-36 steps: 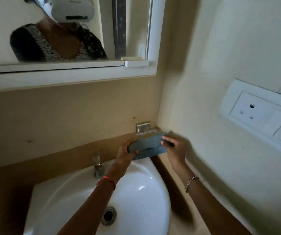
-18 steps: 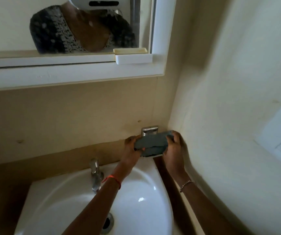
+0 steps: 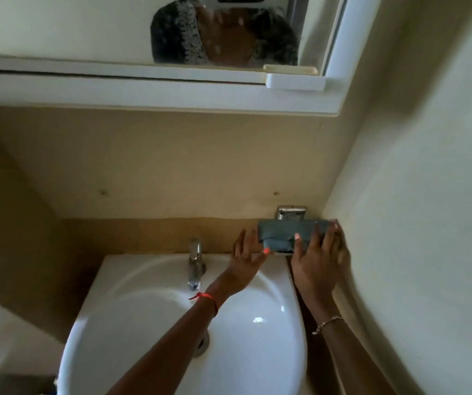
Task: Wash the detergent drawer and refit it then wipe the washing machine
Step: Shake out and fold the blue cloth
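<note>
Detergent drawer: out of view, washing machine too | folded cloth (image 3: 283,233) on wall holder (image 3: 291,212), right of centre | left hand (image 3: 250,253) fingers spread, touching its edge | right hand (image 3: 318,259) pinching its right end | wiping apparently not begun

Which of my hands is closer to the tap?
Left. The left hand sits right of the tap, touching the folded cloth; the right hand holds the cloth's far end by the wall.
</note>
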Motion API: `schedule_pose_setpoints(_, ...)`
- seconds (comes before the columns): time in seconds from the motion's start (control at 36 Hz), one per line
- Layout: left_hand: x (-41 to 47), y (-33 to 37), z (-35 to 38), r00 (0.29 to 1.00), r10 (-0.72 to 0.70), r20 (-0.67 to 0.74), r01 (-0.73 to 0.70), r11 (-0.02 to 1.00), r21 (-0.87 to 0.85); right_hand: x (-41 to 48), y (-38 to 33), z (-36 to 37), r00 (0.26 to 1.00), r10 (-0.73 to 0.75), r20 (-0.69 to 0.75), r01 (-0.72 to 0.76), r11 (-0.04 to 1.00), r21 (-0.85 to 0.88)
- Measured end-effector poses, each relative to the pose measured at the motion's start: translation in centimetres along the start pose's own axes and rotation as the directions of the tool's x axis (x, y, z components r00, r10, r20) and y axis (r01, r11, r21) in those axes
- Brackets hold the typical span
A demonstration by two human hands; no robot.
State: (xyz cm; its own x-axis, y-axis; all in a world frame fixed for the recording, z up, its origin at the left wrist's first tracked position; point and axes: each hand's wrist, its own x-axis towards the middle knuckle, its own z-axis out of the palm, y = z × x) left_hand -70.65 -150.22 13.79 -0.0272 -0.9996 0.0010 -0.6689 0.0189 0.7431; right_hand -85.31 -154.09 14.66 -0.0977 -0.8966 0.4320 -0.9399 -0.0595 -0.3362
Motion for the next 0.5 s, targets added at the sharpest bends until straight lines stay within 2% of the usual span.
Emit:
schedule_pose_setpoints(0.03,-0.3,-0.4,-0.3,0.999,0.028,0.029,-0.029,0.999,0.039,-0.1,-0.3,-0.5,1.0,0.001,-0.01,-0.001,1.0,-0.014)
schedule_pose_setpoints(0.11,-2.6,-1.4,-1.9,0.997,-0.009,-0.081,0.01,1.0,0.009,-0.9,-2.7,-1.8,0.999,-0.052,0.011,0.052,0.998,0.046)
schedule_pose_setpoints(0.14,-3.4,-1.9,-2.5,0.991,-0.027,-0.13,0.025,1.0,-0.019,-1.3,-3.8,-2.2,0.996,-0.085,0.011,0.084,0.992,0.09)
schedule_pose_setpoints(0.28,-9.9,-4.4,-6.6,0.96,-0.017,-0.279,0.036,0.997,0.064,-6.2,-11.2,-3.5,0.949,-0.316,-0.01,0.303,0.899,0.316)
schedule_pose_setpoints(0.36,-15.3,-6.0,-9.9,0.92,-0.077,-0.385,0.128,0.986,0.108,-10.9,-15.8,-3.4,0.878,-0.475,0.049,0.41,0.802,0.435)
schedule_pose_setpoints(0.44,-22.3,-7.4,-13.1,0.855,-0.11,-0.507,0.221,0.961,0.164,-16.9,-20.4,-3.8,0.772,-0.62,0.142,0.463,0.701,0.542)
schedule_pose_setpoints(0.5,-27.6,-8.3,-15.1,0.803,-0.132,-0.581,0.291,0.938,0.189,-21.2,-23.4,-4.4,0.705,-0.693,0.151,0.492,0.631,0.599)
